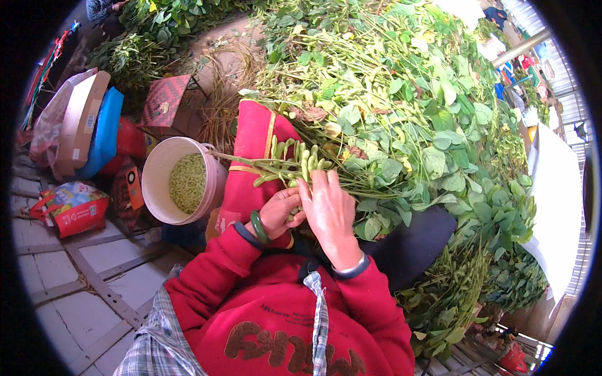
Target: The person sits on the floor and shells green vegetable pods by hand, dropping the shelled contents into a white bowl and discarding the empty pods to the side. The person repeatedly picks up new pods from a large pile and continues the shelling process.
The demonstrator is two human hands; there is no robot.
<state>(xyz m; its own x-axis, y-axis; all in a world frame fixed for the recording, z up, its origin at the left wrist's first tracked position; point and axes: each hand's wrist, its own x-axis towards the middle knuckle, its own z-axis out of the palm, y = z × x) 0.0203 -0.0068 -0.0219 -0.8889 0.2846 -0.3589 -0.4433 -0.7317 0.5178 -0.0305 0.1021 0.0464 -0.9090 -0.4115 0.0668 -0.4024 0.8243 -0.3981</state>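
Note:
A cut soybean stem with green pods (282, 169) lies across the lap, over a red cloth with gold trim (254, 136). The fingers of my right hand (329, 207) are closed on its pods. Just left of it, my left hand (282, 211), below a green bangle (259, 227), has curled fingers around a few green pods or beans, partly hidden. A white plastic bucket (151, 188) stands to the left of the lap, with shelled green beans (188, 183) in its bottom.
A large heap of soybean plants (400, 103) spreads ahead and to the right. On the left are a woven red box (164, 101), a blue tray (101, 136), a cardboard box (84, 122) and a red printed bag (75, 207). Another person (101, 9) is at the top left.

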